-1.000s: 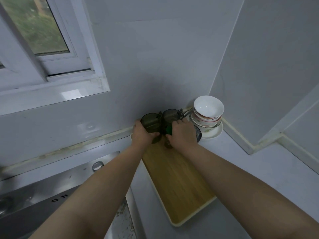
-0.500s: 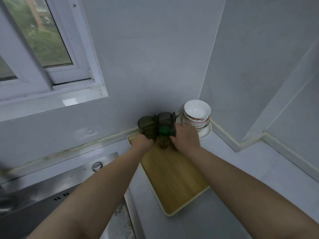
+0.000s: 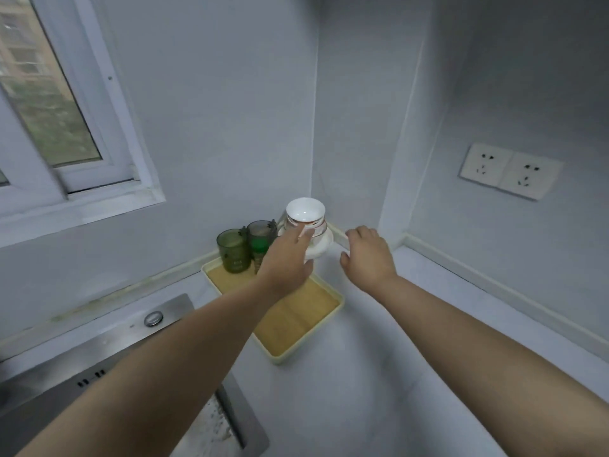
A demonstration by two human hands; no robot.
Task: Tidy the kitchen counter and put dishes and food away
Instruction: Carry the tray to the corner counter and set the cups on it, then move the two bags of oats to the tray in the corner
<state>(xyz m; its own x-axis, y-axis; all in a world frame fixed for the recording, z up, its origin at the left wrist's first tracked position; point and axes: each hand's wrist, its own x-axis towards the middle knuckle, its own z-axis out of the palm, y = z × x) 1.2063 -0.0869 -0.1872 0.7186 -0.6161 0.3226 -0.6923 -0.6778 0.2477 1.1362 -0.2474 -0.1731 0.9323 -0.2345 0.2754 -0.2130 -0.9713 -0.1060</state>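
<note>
My left hand (image 3: 286, 258) is open, fingers straight, over the bowls (image 3: 305, 212) stacked in the surface (image 3: 362, 374) corner. My right hand (image 3: 369, 255) hovers beside them, relaxed, holding nothing. Two cups (image 3: 233, 250) stand at the tray (image 3: 296, 321)'s far end.

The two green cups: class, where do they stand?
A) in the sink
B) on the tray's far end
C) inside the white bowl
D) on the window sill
B: both green cups stand upright on the tray, at its far end.
</note>
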